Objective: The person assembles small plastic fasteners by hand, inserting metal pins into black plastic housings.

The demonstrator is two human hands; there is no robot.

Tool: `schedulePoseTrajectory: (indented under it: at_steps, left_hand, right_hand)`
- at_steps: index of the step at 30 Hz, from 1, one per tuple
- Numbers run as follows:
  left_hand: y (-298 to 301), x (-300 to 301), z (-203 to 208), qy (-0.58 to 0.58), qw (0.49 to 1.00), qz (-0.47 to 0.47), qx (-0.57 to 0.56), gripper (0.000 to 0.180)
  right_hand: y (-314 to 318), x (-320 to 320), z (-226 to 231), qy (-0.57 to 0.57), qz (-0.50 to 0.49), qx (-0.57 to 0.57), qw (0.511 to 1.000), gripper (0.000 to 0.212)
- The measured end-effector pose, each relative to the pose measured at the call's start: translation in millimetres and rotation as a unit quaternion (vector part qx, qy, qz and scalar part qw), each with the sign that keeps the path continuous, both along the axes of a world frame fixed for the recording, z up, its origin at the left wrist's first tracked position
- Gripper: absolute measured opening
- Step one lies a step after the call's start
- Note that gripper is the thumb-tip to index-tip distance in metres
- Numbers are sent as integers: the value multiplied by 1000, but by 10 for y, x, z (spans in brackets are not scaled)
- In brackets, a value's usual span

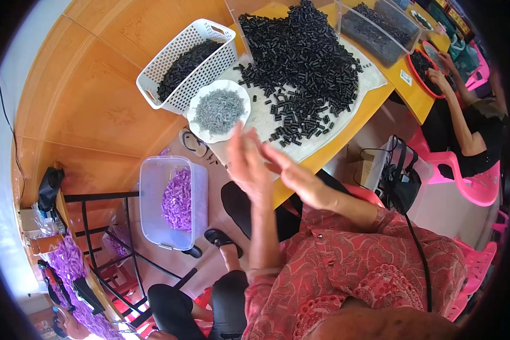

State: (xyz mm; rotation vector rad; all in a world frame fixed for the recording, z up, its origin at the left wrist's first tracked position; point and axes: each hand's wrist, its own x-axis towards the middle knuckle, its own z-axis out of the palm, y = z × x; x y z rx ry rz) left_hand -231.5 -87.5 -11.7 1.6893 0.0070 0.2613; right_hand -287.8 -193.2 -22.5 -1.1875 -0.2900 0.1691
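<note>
My left hand (248, 165) is raised over the near edge of the table, its fingers stretched upward and somewhat blurred. Close beside it, my right hand (301, 180) points its straightened fingers toward the left palm. I make out nothing held in either hand; the space between the palms is partly hidden. Just beyond my left fingertips stands a white scalloped plate (239, 129) with small clear-grey pieces (218, 111). To its right, a large heap of short black plastic pieces (300, 62) spreads over a pale cloth (364, 85).
A white perforated basket (224, 56) of black parts stands at the back left. A clear bin (379, 48) is at the back right. Lower left, a clear tub (153, 226) of purple pieces sits on the floor. At right, another person works over a red bowl (418, 76).
</note>
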Motion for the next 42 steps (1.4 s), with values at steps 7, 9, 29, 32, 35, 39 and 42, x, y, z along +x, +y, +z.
schedulePoseTrajectory:
  at_steps: [7, 9, 29, 32, 35, 39, 42]
  left_hand:
    - [-230, -764, -276, -22, 978, -90, -187, 63]
    - [-296, -893, -261, 6, 975, -127, -182, 53]
    - [-219, -1078, 48, -129, 963, -65, -229, 71]
    - [-352, -1414, -831, -46, 980, -59, -185, 81]
    - [-407, -1476, -835, 16, 986, -63, -156, 88]
    - [-389, -1362, 95, -124, 986, -54, -102, 76]
    - [-265, -1143, 380, -137, 977, -25, -161, 69]
  right_hand:
    - [149, -234, 202, -55, -10, -33, 998, 65]
    - [93, -103, 245, -59, -10, 39, 997, 63]
    - [249, -138, 528, -155, 13, -189, 969, 60]
    - [154, 227, 536, -108, -12, -106, 988, 54]
    - [113, 163, 508, -78, 12, -84, 993, 53]
    - [209, -132, 585, -27, 89, 65, 994, 52]
    - [514, -293, 443, -353, -133, -137, 916, 63]
